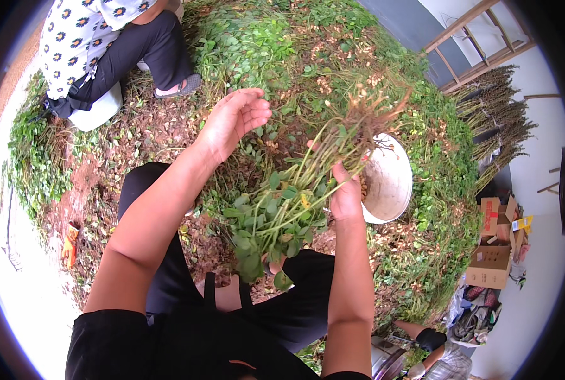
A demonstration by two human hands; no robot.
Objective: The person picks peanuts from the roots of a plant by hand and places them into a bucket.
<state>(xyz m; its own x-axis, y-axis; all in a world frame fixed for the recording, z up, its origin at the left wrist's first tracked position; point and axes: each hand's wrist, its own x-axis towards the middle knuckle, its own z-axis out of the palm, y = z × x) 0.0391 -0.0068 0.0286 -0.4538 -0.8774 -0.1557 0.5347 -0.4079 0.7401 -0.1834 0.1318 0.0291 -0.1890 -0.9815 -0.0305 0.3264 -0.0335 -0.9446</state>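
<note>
My right hand [346,192] grips a bunch of peanut plants [282,204] by the stems, with the leaves hanging toward my lap. Its tangled roots [365,116] point up and away, partly in front of a white bucket [391,190]. Some peanuts [363,187] show inside the bucket, partly hidden by my hand. Left of the bunch, my left hand [237,116] is raised with nothing in it, its fingers loosely curled and apart from the plants.
Uprooted peanut plants [258,42] cover the floor around me. A person [106,57] sits at upper left; another person [446,363] is at lower right. Cardboard boxes [489,266], dried stalk bundles [491,114] and a wooden ladder [463,61] line the right wall. An orange glove [69,247] lies left.
</note>
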